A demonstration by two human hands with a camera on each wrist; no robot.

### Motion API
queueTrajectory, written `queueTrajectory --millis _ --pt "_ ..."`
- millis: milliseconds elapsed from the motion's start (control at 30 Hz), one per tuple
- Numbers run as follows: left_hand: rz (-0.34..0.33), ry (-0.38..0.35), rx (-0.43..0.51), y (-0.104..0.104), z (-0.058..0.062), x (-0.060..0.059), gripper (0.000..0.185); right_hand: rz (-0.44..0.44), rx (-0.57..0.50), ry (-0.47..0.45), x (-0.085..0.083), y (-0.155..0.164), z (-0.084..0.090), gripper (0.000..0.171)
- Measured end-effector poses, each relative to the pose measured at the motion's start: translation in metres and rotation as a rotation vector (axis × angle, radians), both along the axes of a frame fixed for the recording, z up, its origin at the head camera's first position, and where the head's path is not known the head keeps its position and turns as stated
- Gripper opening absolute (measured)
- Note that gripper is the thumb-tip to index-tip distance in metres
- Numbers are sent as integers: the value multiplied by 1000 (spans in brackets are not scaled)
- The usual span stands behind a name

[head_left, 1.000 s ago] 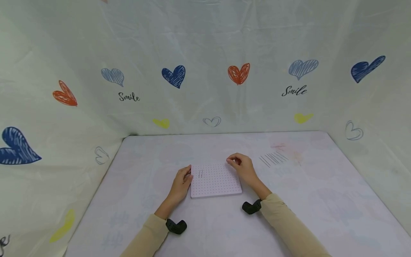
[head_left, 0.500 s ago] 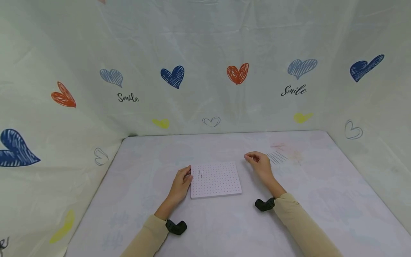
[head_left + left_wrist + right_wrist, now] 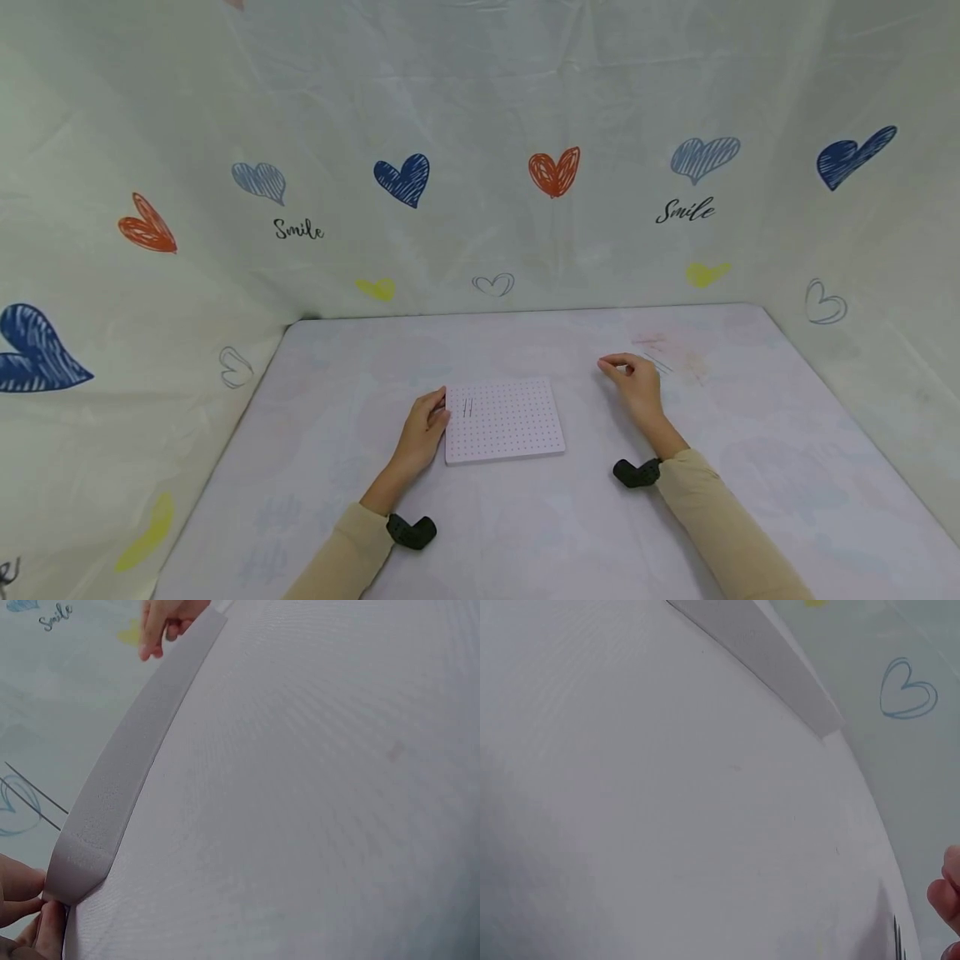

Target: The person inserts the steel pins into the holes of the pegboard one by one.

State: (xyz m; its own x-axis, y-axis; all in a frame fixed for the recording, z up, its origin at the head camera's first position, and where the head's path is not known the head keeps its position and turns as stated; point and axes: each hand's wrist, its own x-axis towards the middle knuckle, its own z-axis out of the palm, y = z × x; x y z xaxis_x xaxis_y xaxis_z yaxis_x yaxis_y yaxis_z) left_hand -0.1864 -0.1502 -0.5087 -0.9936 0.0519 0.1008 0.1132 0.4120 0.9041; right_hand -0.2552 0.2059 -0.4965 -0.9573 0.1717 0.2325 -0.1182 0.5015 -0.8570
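A white pegboard point(image 3: 504, 421) with rows of small holes lies on the table. Two thin dark rods point(image 3: 468, 407) stand in its left part; the left wrist view shows the same rods point(image 3: 36, 796) rising behind the board's side. My left hand point(image 3: 420, 429) holds the board at its left edge, fingers and thumb point(image 3: 22, 879) at the corner. My right hand point(image 3: 636, 387) hovers to the right of the board, thumb and fingertips close together, with nothing visible between them. Beyond it lie thin loose rods point(image 3: 660, 364), mostly hidden behind the hand; their ends point(image 3: 898, 937) show in the right wrist view.
A pale table point(image 3: 495, 533) carries everything. Behind it and along both sides hangs a light sheet point(image 3: 480, 100) printed with hearts and "Smile". Faint reddish marks point(image 3: 678, 350) show on the table near the loose rods. Each wrist wears a black device point(image 3: 412, 531).
My right hand has moved right, from over the board's far right corner to beside the loose rods, covering most of them. The left hand and the board stay put.
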Motion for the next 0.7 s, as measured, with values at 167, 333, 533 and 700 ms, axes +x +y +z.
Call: queueTrajectory --millis 167,333,533,700 --pt "-3 1 1 0 -1 -1 47 -43 -14 -12 0 8 -4 21" --pt "1 12 -10 -1 -1 -1 47 -69 -42 -19 2 12 -7 22" --pt "1 12 1 0 -2 -1 47 -128 -12 -14 2 14 -12 20" --pt "5 10 -7 0 -3 -1 47 -129 22 -8 2 14 -12 20"
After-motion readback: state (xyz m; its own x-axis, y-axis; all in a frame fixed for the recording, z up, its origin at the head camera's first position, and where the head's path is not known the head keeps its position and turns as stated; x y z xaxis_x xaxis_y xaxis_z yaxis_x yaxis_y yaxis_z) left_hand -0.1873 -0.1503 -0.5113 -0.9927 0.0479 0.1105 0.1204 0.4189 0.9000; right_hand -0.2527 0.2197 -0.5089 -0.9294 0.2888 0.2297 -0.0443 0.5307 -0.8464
